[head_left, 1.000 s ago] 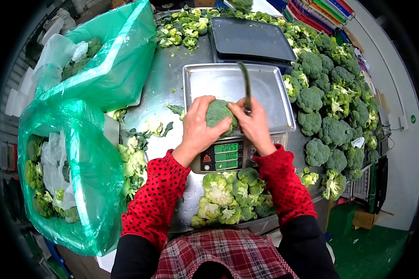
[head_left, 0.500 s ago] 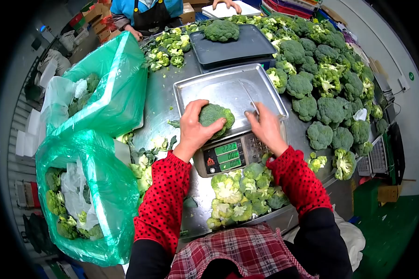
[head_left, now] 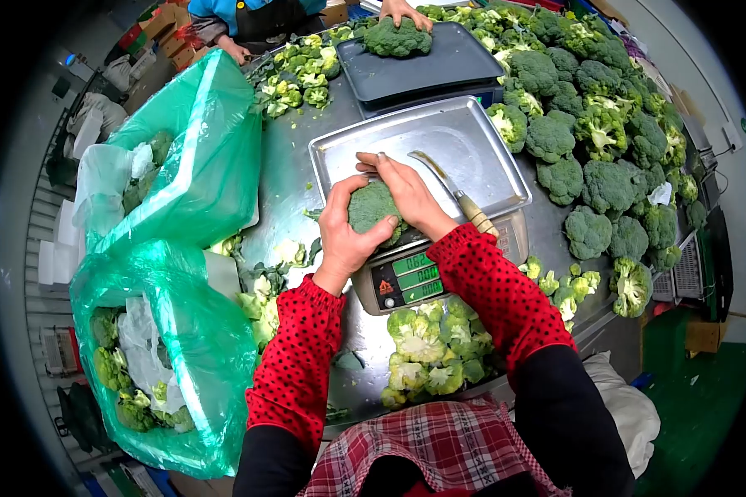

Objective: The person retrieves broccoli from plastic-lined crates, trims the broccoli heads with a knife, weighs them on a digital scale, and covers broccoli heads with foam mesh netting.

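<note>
Over the near left corner of a steel scale tray [head_left: 481,170], my left hand [head_left: 348,236] grips a green broccoli head [head_left: 374,209], thumb across its near side. My right hand [head_left: 410,197] cups the same head from the right, its fingers stretched over the far side. Between both palms the crown shows; its stem is hidden. A curved knife [head_left: 470,211] with a wooden handle lies on the tray, just right of my right hand and out of its grasp. Below the tray, the scale's green display [head_left: 419,276] is partly covered by my right sleeve.
Broccoli heads [head_left: 609,186] are piled along the right. Cut florets [head_left: 435,348] lie near my apron. Two crates lined with green plastic bags [head_left: 211,348] stand at left. Across the table, a co-worker's hand [head_left: 406,12] touches broccoli on a black scale [head_left: 423,66].
My right hand has let go of the knife, now on the tray, and moved left onto the broccoli head. The co-worker's hand has come down onto the broccoli on the black scale.
</note>
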The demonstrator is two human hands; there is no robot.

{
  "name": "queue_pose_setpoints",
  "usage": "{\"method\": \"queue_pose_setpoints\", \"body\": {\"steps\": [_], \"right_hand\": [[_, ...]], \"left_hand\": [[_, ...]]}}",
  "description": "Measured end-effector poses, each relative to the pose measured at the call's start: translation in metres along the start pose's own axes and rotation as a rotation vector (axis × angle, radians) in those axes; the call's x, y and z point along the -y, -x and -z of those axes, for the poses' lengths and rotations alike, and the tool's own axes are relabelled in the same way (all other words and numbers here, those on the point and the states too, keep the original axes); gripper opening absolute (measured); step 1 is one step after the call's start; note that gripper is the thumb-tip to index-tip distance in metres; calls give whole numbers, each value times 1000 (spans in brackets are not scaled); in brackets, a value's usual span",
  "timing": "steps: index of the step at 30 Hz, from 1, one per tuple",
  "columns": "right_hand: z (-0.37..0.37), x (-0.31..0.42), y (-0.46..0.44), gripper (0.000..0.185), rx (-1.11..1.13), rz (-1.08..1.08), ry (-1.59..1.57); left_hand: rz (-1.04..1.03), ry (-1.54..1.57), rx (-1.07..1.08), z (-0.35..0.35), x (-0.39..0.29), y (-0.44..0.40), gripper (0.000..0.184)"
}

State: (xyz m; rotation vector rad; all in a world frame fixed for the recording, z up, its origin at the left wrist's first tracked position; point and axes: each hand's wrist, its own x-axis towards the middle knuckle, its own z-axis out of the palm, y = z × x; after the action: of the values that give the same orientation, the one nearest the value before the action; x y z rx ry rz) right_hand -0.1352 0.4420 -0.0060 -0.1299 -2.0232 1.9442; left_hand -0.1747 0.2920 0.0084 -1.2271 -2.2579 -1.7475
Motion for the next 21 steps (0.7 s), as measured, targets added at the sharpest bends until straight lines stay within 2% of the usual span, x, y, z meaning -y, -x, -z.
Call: {"method": "queue_pose_setpoints", "body": {"steps": [2, 4, 9, 12, 15, 16, 18, 19, 21], "right_hand": [[-4, 5, -2, 59, 15, -21, -29], [-11, 8, 5, 59, -94, 18, 68], [-6, -18, 0, 56, -228, -17, -179], [-6, -17, 7, 54, -327, 8, -183], [-4, -12, 2, 59, -283, 46, -44], [2, -12, 0, 65, -199, 0, -6], [13, -1, -2, 75, -14, -90, -145], [15, 4, -4, 83, -57, -75, -112], [25, 11, 0, 85, -111, -43, -81]], "left_hand": [[-46, 13, -25, -3, 5, -7, 54], [53, 41, 64, 2, 5, -7, 49], [-93, -17, 68, -9, 2, -25, 47], [-103, -44, 52, -14, -6, -23, 47], [-147, -44, 35, -9, 6, -24, 50], [-144, -43, 76, -4, 0, -25, 53], [-133, -114, 151, 7, -5, -26, 57], [-186, -258, 194, 13, -5, -26, 64], [-197, -286, 176, 15, -5, -23, 66]]}}
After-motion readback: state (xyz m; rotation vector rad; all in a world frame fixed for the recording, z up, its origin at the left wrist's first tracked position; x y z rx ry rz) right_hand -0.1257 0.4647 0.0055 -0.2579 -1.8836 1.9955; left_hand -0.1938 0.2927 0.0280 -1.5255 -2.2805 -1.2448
